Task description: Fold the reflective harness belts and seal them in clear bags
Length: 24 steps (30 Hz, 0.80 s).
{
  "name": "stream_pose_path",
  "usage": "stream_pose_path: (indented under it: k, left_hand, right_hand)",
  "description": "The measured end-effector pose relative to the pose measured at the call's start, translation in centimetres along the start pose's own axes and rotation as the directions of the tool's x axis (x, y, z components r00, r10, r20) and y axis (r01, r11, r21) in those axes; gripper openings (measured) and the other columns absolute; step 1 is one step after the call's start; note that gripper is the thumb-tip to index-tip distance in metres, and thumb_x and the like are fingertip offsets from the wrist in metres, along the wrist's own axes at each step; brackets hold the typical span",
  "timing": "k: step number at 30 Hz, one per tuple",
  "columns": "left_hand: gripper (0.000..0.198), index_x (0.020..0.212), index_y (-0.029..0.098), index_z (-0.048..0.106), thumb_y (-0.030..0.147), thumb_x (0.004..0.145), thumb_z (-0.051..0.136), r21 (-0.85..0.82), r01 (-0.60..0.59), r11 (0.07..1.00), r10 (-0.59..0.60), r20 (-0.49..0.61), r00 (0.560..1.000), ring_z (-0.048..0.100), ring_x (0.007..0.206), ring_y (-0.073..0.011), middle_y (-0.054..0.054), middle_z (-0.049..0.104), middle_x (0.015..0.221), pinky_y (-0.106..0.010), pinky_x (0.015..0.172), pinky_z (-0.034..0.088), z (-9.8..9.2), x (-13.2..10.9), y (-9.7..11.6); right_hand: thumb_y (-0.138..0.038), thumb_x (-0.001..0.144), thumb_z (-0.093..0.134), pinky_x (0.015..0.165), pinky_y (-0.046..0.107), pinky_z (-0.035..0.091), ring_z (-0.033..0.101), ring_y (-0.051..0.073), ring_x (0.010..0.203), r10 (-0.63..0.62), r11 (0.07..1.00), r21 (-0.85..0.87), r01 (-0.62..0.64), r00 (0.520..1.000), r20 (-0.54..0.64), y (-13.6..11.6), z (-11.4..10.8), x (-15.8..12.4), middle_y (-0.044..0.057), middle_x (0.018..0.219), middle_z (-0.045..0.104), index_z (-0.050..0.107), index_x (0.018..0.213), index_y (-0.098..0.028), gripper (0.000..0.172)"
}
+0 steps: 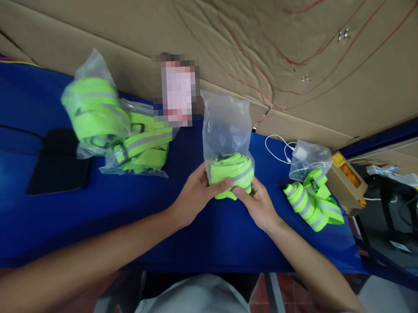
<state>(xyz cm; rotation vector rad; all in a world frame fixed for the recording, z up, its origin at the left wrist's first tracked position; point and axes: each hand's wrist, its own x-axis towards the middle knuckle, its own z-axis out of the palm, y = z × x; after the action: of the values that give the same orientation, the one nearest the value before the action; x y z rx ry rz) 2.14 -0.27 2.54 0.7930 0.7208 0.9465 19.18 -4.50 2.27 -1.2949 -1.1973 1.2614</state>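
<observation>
A clear plastic bag (226,123) stands up over the blue table, with a rolled neon-green strap (234,167) with grey stripes in its lower part. My left hand (200,191) grips the bagged roll from the left, thumb across its front. From the right, my right hand (257,200) holds the same roll, its thumb near the bottom edge. The fingers behind the roll are mostly hidden. The upper part of the bag looks unfilled.
Bagged green straps (96,110) lie at the left, beside a black flat pad (58,163). A blurred-out object (178,88) stands by the cardboard wall. Loose green straps (311,200), a plastic bag (308,159) and a cardboard box (347,183) are on the right.
</observation>
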Motion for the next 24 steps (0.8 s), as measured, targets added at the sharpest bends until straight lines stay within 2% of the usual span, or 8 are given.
stream_pose_path:
  k: [4,7,11,14,17,20,22,24]
  left_hand:
    - [0.063,0.128,0.020,0.064,0.036,0.074,0.092,-0.010,0.076,0.997,-0.075,0.066,0.995,0.071,0.108,-0.0235,-0.007,0.075,0.122,-0.035,0.092,0.058,-0.4,0.4,0.0]
    - [0.061,0.130,0.019,0.064,0.035,0.077,0.090,-0.030,0.102,0.994,-0.098,0.111,0.989,0.070,0.113,-0.0230,-0.008,0.073,0.128,-0.035,0.098,0.055,-0.8,0.8,-0.3]
    - [0.057,0.124,0.019,0.068,0.032,0.074,0.092,-0.013,0.139,0.990,-0.136,0.135,0.981,0.069,0.119,-0.0224,-0.007,0.075,0.125,-0.035,0.108,0.050,-0.7,0.7,-0.7]
    - [0.050,0.118,0.019,0.071,0.033,0.074,0.092,0.010,0.151,0.989,-0.151,0.128,0.980,0.071,0.114,-0.0220,-0.006,0.077,0.119,-0.036,0.106,0.051,-0.5,0.4,-0.6]
    - [0.038,0.109,0.018,0.074,0.037,0.079,0.087,0.072,0.139,0.988,-0.147,0.105,0.984,0.072,0.101,-0.0203,-0.005,0.079,0.107,-0.034,0.098,0.053,-0.6,0.2,-0.4]
    - [0.034,0.100,0.015,0.075,0.044,0.083,0.082,0.225,0.123,0.967,-0.153,0.120,0.981,0.072,0.088,-0.0199,-0.006,0.078,0.094,-0.033,0.085,0.055,-0.7,0.1,-0.1]
    - [0.038,0.110,0.017,0.074,0.046,0.086,0.078,0.348,0.039,0.937,-0.124,0.226,0.966,0.074,0.092,-0.0220,-0.008,0.079,0.101,-0.034,0.086,0.056,-0.9,0.0,0.3]
    - [0.044,0.122,0.023,0.072,0.045,0.085,0.079,0.498,-0.137,0.856,-0.071,0.376,0.924,0.075,0.099,-0.0242,-0.007,0.080,0.108,-0.036,0.092,0.055,-1.3,0.0,0.9]
  right_hand:
    - [-0.047,0.079,0.084,0.096,0.037,0.062,0.075,0.021,0.102,0.132,0.970,0.214,-0.118,0.990,-0.048,0.2,-0.1,0.3,0.004,0.111,0.077,0.066,0.111,-0.023,0.044]
    - [-0.040,0.074,0.088,0.085,0.034,0.065,0.074,0.018,0.091,0.205,0.940,0.296,-0.167,0.973,-0.105,0.0,0.0,0.3,0.002,0.105,0.076,0.062,0.111,-0.024,0.048]
    - [-0.031,0.069,0.090,0.089,0.031,0.066,0.075,0.016,0.095,0.211,0.920,0.367,-0.142,0.965,-0.158,-0.4,-0.3,0.4,-0.001,0.104,0.076,0.059,0.113,-0.026,0.054]
    - [-0.026,0.065,0.091,0.088,0.033,0.066,0.076,0.017,0.095,0.193,0.904,0.404,-0.137,0.976,-0.101,-0.4,-0.8,0.5,-0.001,0.105,0.076,0.060,0.116,-0.028,0.059]
    - [-0.029,0.067,0.090,0.073,0.033,0.067,0.077,0.019,0.083,0.164,0.954,0.255,-0.157,0.986,-0.006,-0.1,-1.5,0.8,0.000,0.099,0.077,0.058,0.120,-0.027,0.061]
    - [-0.032,0.066,0.092,0.053,0.024,0.057,0.068,0.013,0.058,0.083,0.996,-0.010,-0.084,0.993,-0.089,0.2,-2.1,1.0,-0.006,0.075,0.071,0.058,0.108,-0.023,0.055]
    - [-0.035,0.068,0.092,0.050,0.022,0.053,0.062,0.011,0.052,0.047,0.992,-0.108,-0.064,0.986,-0.157,0.3,-2.2,1.1,-0.007,0.067,0.067,0.058,0.097,-0.021,0.047]
    - [-0.043,0.076,0.086,0.050,0.022,0.053,0.063,0.011,0.052,0.077,0.992,-0.085,-0.091,0.984,-0.162,0.4,-2.3,1.2,-0.005,0.066,0.067,0.060,0.094,-0.019,0.039]
